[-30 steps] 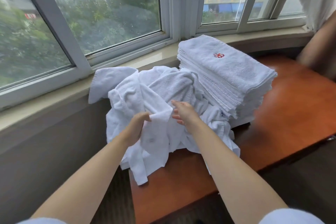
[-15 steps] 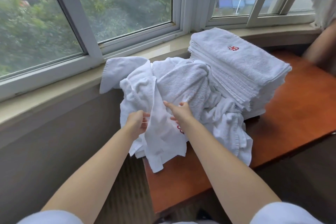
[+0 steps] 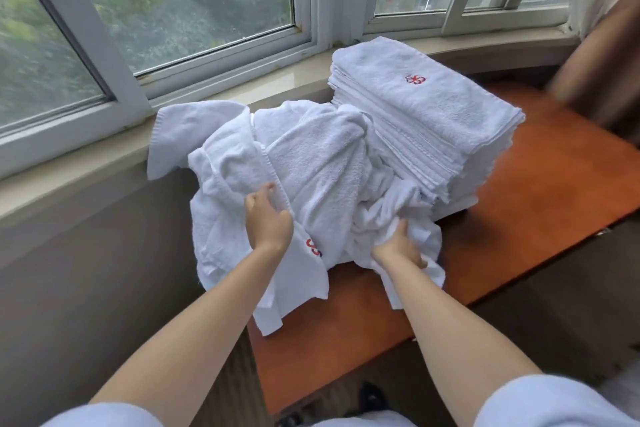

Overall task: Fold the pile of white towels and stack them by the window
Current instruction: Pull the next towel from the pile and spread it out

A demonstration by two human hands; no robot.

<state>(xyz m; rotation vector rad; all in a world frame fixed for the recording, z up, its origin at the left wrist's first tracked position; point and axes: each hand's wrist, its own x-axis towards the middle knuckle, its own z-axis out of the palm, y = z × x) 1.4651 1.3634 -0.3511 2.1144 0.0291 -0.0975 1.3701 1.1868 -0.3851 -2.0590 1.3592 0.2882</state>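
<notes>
Loose heap of crumpled white terry towels (image 3: 311, 163) lies on the orange-brown wooden table (image 3: 540, 218), left of the tall folded white towel stack (image 3: 422, 114) by the window. Left hand (image 3: 268, 222) pinches a hemmed edge running far-to-near; right hand (image 3: 398, 246), at the heap's near right, clutches bunched cloth. Red embroidered emblem on towels, unreadable.
</notes>
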